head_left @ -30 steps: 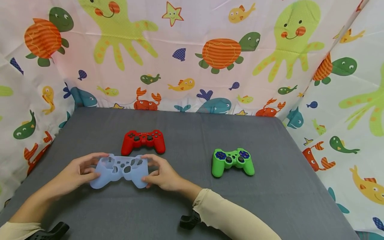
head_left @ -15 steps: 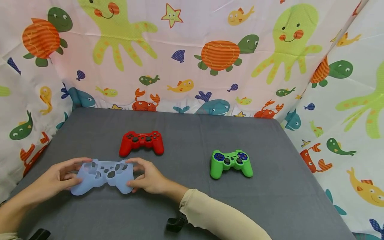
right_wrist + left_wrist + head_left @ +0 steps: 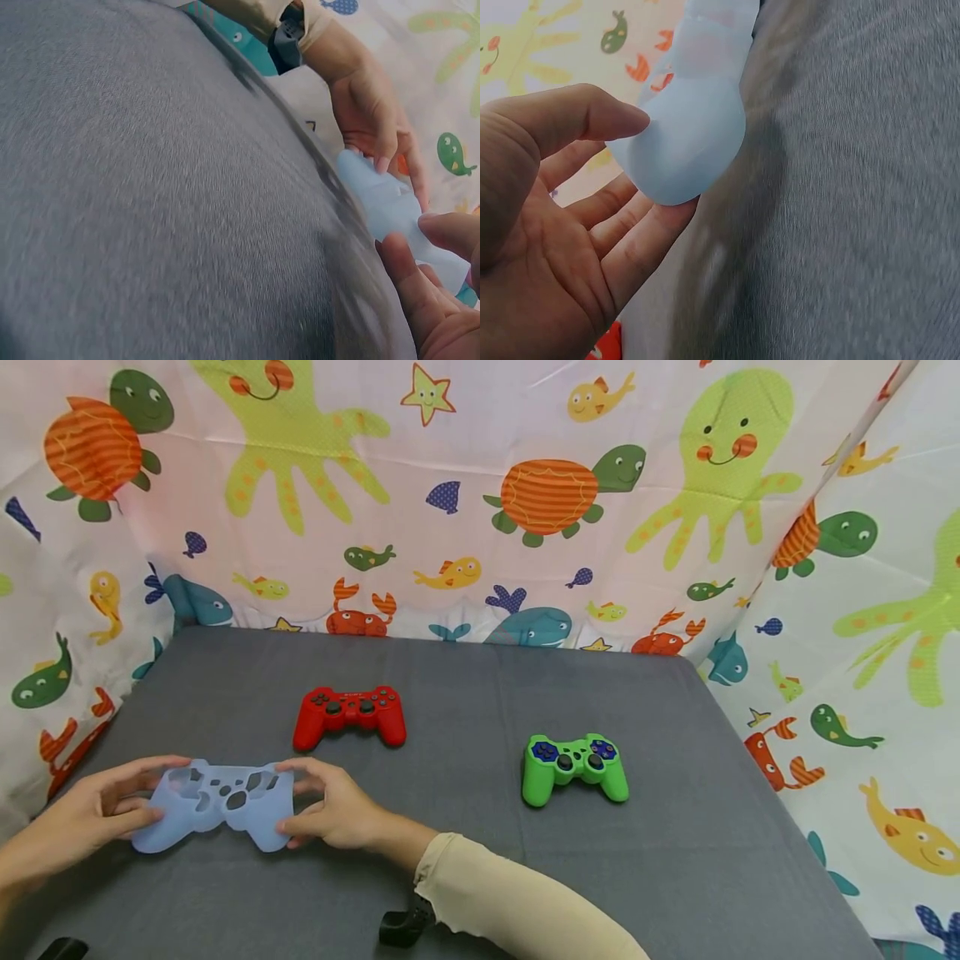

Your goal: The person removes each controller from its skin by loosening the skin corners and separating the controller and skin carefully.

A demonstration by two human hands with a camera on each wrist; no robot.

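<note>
Both hands hold a pale blue, translucent silicone controller cover (image 3: 217, 806) at the left of the head view. It has cut-out holes and nothing solid shows inside it. My left hand (image 3: 101, 806) pinches its left grip; in the left wrist view the thumb (image 3: 619, 120) lies on top and fingers are beneath. On the opposite end, my right hand (image 3: 337, 806) pinches the right grip between thumb and fingers. The cover (image 3: 390, 199) is raised over the table, with a shadow below it in the left wrist view.
A red game controller (image 3: 350, 714) lies on the grey tabletop (image 3: 465, 877) just behind the cover. Farther right lies a green controller (image 3: 575, 768) with blue button areas. Curtains (image 3: 480, 410) printed with sea animals stand behind the table and along its sides.
Both hands have carried the blue cover leftward and slightly nearer the person, away from the red controller. The red and green controllers stay on the table.
</note>
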